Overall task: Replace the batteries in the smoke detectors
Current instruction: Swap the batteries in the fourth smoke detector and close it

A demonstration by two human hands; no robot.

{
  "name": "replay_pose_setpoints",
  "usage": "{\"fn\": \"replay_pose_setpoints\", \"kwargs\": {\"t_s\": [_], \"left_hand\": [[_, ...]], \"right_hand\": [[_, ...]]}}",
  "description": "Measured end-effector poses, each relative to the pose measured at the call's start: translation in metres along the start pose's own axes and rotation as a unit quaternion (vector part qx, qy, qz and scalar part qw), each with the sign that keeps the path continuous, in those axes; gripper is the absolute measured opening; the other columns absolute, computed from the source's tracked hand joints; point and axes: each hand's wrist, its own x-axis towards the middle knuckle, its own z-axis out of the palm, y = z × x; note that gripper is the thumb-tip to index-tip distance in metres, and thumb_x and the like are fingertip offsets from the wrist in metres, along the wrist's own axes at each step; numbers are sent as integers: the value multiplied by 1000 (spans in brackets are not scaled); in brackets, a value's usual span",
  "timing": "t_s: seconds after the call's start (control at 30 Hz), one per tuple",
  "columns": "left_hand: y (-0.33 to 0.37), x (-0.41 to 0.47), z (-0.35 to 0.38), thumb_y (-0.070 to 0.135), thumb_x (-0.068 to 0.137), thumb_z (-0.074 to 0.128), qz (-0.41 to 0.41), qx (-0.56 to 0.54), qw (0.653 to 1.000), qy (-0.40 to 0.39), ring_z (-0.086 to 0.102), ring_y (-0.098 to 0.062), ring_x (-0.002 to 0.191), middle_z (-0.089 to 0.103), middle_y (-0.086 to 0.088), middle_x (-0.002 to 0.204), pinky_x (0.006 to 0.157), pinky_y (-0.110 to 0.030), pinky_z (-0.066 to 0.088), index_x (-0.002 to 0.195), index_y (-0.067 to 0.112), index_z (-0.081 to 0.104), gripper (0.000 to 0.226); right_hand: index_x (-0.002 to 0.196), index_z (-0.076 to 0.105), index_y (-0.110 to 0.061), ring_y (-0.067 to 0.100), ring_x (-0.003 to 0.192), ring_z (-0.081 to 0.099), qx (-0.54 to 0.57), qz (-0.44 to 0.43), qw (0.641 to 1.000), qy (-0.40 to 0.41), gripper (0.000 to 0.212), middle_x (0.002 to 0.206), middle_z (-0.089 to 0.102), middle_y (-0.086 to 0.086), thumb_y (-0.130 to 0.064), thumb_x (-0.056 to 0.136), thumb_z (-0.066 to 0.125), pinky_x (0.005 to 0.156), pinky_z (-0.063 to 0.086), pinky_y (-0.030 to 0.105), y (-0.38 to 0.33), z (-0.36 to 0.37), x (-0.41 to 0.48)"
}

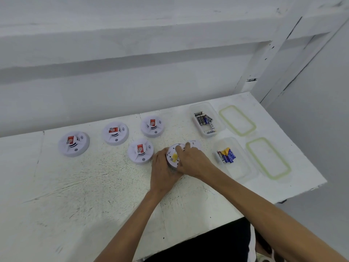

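Head view: five smoke detectors (73, 143), two tubs (203, 107), two lids (237, 120).

Perhaps a plain workshop, white-painted plank wall (132, 82), scuffed white workbench (94, 186), clear tubs (220, 121) of batteries (203, 119)

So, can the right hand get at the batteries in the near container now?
Probably yes: the right hand is on the upturned smoke detector, and the near container of batteries lies open just to its right, with nothing between them.
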Motion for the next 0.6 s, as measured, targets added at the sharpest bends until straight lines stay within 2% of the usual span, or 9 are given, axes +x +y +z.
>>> {"fn": "replay_pose_setpoints", "kwargs": {"t_s": [0.07,0.17,0.3,0.43,0.6], "left_hand": [[1,1,0,53,71,82,4,5,1000,-8,51,-15,123,58,6,133,106,-35,42,140,23,49,82],[-2,2,1,54,75,80,-4,23,999,-22,47,-13,127,55,10,135,107,-41,42,143,25,48,81],[0,0,1,55,74,80,-18,19,999,-19,44,-11,129,52,8,138,109,-42,42,144,23,46,84],[4,-2,-2,52,74,80,-1,8,1000,0,40,-2,125,50,10,136,109,-39,42,143,22,45,83],[1,0,0,60,75,82,4,4,1000,10,54,-13,120,58,5,129,103,-42,48,137,17,50,82]], "right_hand": [[141,35,-12,47,117,53,0,-2,1000,0,47,147,30,40,-35,101,43,80,51,46,0,7,-2],[144,35,-19,45,134,41,18,-30,999,28,45,157,18,34,-39,104,36,88,54,50,9,18,-12],[132,46,-22,40,140,40,59,-43,992,104,41,158,28,24,-41,100,28,83,59,49,17,29,-22],[129,51,-22,36,142,39,80,-67,987,121,39,157,36,15,-37,96,40,85,59,49,21,32,-24],[126,61,-22,29,133,46,65,-127,975,172,28,142,55,6,-26,98,59,82,60,41,38,28,-22]]}}
